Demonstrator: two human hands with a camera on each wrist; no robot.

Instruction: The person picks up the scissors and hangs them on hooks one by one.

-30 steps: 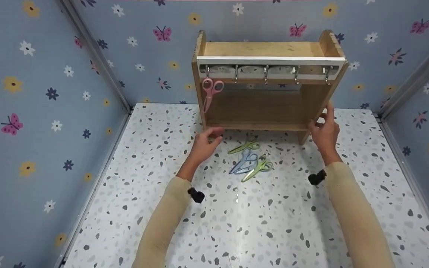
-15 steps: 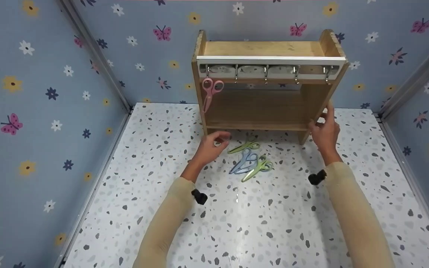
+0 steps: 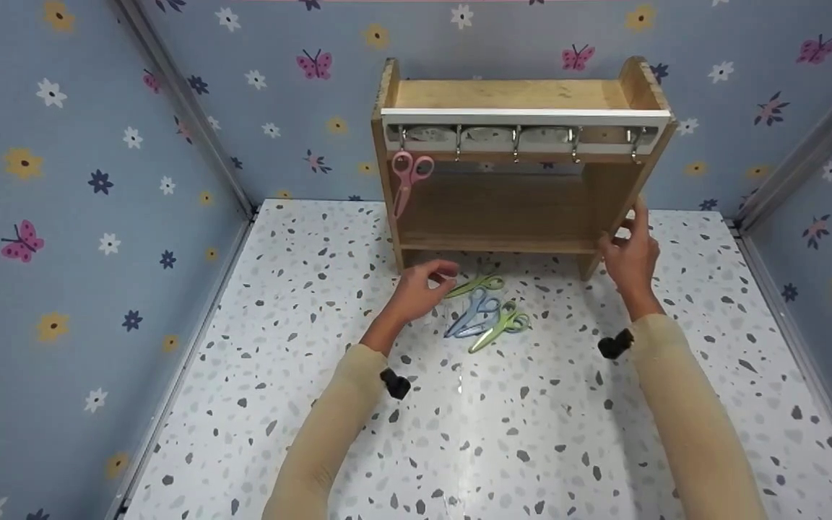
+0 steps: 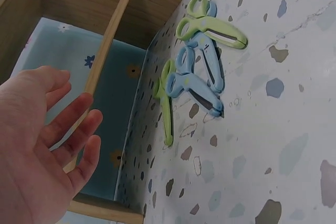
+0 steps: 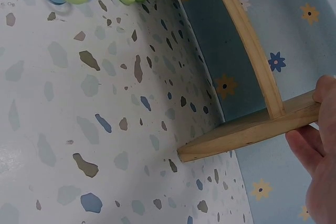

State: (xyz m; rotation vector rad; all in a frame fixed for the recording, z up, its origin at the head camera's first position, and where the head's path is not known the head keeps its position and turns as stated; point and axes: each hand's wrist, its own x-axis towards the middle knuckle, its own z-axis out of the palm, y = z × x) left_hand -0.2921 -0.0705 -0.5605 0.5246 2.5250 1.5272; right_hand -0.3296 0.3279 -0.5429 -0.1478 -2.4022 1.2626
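Observation:
A wooden rack with a hook rail on its front stands against the back wall. Pink scissors hang from its leftmost hook. My right hand grips the rack's right side panel, thumb on one face and fingers on the other. My left hand holds nothing; its fingers are loosely bent just left of the rear green scissors. Beside these lie blue scissors and, in front, another green pair. A second blue pair is partly hidden beneath that green one.
The hook rail carries several metal hooks. A speckled white tabletop extends toward the front. Flowered blue panels enclose the back and both sides, joined by metal corner strips. A black wrist camera sits on each sleeve.
My left hand has moved right and a little toward the front, away from the rack's lower left corner to the rear green scissors. My right hand keeps its grip on the side panel.

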